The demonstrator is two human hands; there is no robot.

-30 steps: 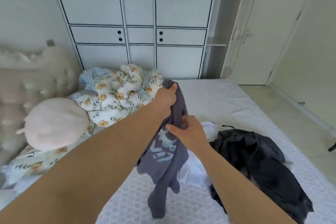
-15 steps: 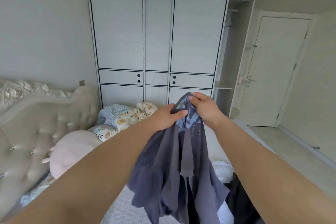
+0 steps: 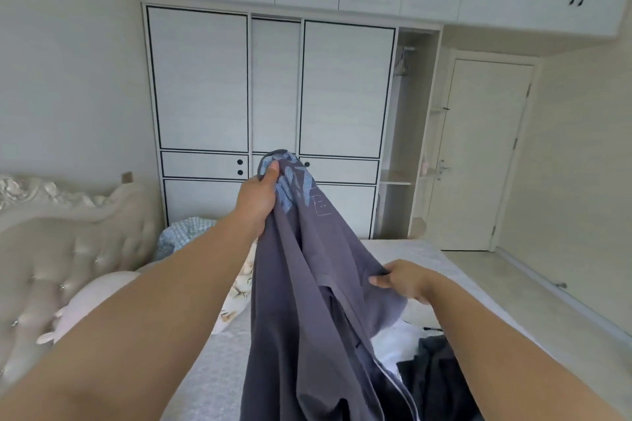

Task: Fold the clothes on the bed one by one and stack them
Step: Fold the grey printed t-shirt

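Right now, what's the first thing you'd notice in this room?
A big grey-purple shirt hangs in the middle, held up above the bed. The left hand grips its top, and the right hand pinches its side lower down. Behind stands a tall white wardrobe, and a dark garment lies at the lower right.

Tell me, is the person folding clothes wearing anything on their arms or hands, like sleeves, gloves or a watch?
Nothing shows. Both forearms are bare as far back as the picture reaches, with no sleeve edge in view. The left hand and right hand carry no gloves, and no ring, watch or bracelet is visible at either wrist. The upper arms are out of frame.
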